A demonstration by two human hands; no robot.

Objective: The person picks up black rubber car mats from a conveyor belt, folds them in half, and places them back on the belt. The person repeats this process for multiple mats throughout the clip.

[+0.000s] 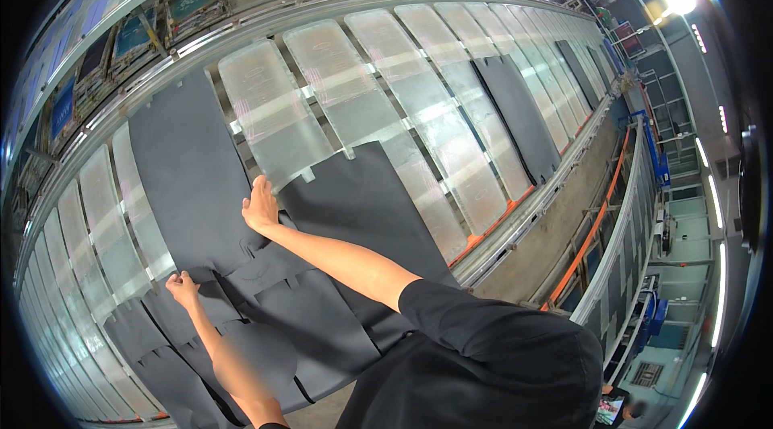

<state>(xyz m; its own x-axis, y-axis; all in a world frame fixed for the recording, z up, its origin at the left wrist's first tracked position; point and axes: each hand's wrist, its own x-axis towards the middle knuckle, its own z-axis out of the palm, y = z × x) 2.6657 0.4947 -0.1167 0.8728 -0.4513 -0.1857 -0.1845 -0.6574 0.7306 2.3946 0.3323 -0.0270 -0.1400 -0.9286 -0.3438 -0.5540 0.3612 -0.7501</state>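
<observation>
My right hand (262, 205) has its fingers curled on dark grey sheet material, at the meeting of the long upper sheet (181, 163) and another sheet (346, 204) to its right. My left hand (183, 289) pinches the material at the lower left corner of the long sheet, lower and further left than my right hand. Below both hands, several notched, overlapping dark pieces (314, 316) lie on the pale plates. My fingertips are partly hidden, so exactly which layers they grip is hard to tell.
A long row of pale, translucent plates (258, 91) runs across the bench, with more dark sheets (515, 123) further along. Framed screens (189, 2) stand behind. Rails with an orange strip (589, 228) run at the right. Another person (626, 409) is at the lower right.
</observation>
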